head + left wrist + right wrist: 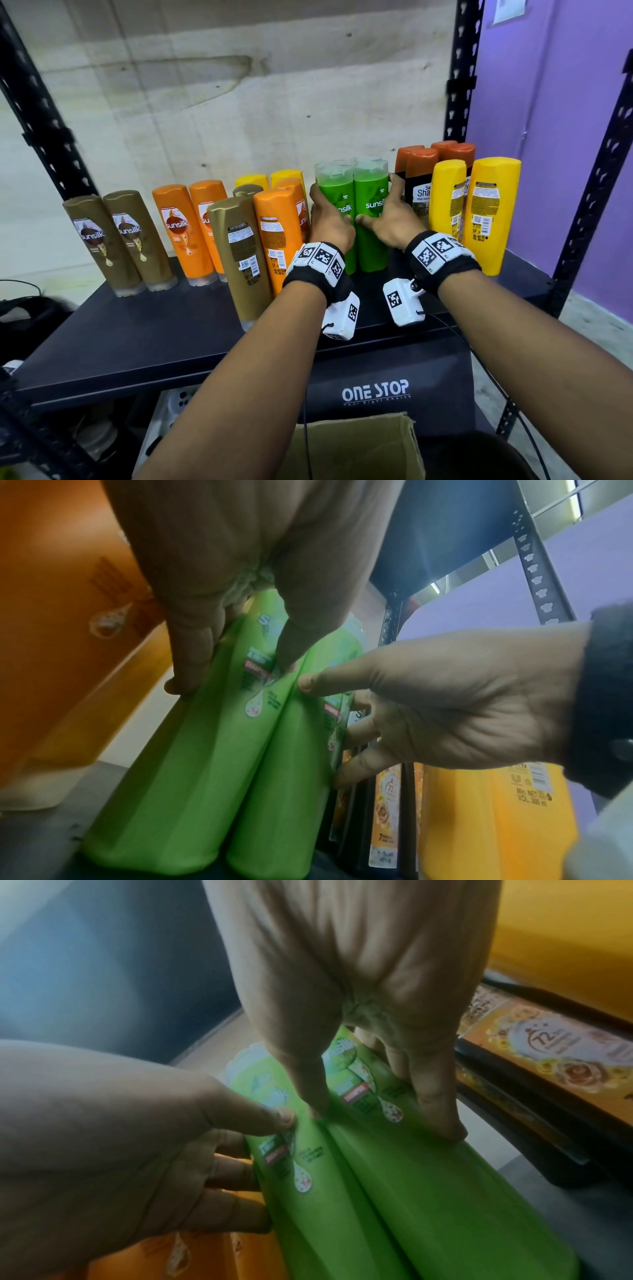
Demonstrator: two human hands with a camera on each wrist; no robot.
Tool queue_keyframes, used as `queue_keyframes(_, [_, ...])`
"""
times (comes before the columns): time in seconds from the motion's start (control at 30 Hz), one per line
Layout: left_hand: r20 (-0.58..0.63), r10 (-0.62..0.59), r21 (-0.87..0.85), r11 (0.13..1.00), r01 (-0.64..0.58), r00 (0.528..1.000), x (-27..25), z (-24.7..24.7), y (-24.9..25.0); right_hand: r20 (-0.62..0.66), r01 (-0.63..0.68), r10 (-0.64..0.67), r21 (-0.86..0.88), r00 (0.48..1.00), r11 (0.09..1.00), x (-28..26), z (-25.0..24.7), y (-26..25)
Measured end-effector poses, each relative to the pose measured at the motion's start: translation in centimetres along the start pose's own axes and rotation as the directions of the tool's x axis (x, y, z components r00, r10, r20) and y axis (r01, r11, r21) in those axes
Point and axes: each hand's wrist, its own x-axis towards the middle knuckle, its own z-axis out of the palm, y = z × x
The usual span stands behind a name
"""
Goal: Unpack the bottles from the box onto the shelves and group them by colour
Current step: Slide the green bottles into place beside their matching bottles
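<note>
Two green Sunsilk bottles stand side by side on the black shelf [137, 325], with more clear caps right behind them. My left hand [330, 209] grips the left green bottle [337, 202], thumb on its front and fingers round its left side. In the same way my right hand [378, 202] grips the right green bottle [371, 240]. The left wrist view shows my left hand [234, 676] on the left green bottle [178, 777] and my right hand [325, 731] beside it. The right wrist view shows my right hand [382, 1122] on the right green bottle [445, 1191].
Brown bottles [102, 240] and orange bottles [185, 229] stand to the left. A gold bottle [239, 257] and an orange bottle [274, 236] crowd my left hand. Black bottles [419, 181] and yellow bottles [493, 212] stand to the right. An open cardboard box [359, 445] sits below.
</note>
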Motion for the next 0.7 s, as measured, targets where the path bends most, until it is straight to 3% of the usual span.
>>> queue_keyframes(0.4, [0.016, 0.000, 0.010, 1.000, 0.000, 1.000, -0.5, -0.1, 0.0, -0.004, -0.003, 0.003, 0.026, 1.000, 1.000, -0.6, -0.2, 0.1])
queue_keyframes(0.7, [0.152, -0.115, 0.120, 0.988, 0.097, 0.982, -2.1, -0.2, -1.2, 0.095, -0.035, 0.041, -0.073, 0.995, 0.997, -2.4, -1.0, 0.0])
